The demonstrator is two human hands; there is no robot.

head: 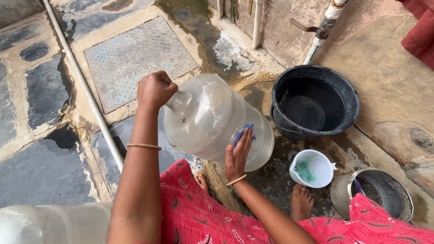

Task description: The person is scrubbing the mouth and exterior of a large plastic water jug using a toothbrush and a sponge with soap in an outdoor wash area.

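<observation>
1. We grip the neck of a large translucent water jug (217,119) in our left hand (155,89), fingers curled tight into a fist around it, so the jug lies tilted on its side with the neck toward ten o'clock and the base toward four o'clock.
2. Our right hand (238,156) presses a blue scrubber (242,132) flat against the jug's wall near the base; the fingers lie close together and stretched out over the scrubber, which peeks out past the fingertips.
3. The jug sits at the centre of the view, above our pink patterned dress (199,217) and just over the wet stone floor (45,158).
4. We judge the scrubbing to be under way: the wall looks cloudy, though we cannot tell from here how much of that is suds, and we cannot tell how much of the surface is already covered.
5. At three o'clock from the jug, a small white mug (313,168) holds a greenish liquid (likely the soap), next to our bare foot (300,201).
6. At two o'clock stands a black bucket (315,101) with some water in it, under a tap (316,28) on the wall; rinsing appears not yet done.
7. At four o'clock a grey metal bucket (375,194) stands near the mug, and at seven o'clock part of a second translucent jug (54,223) shows.
</observation>
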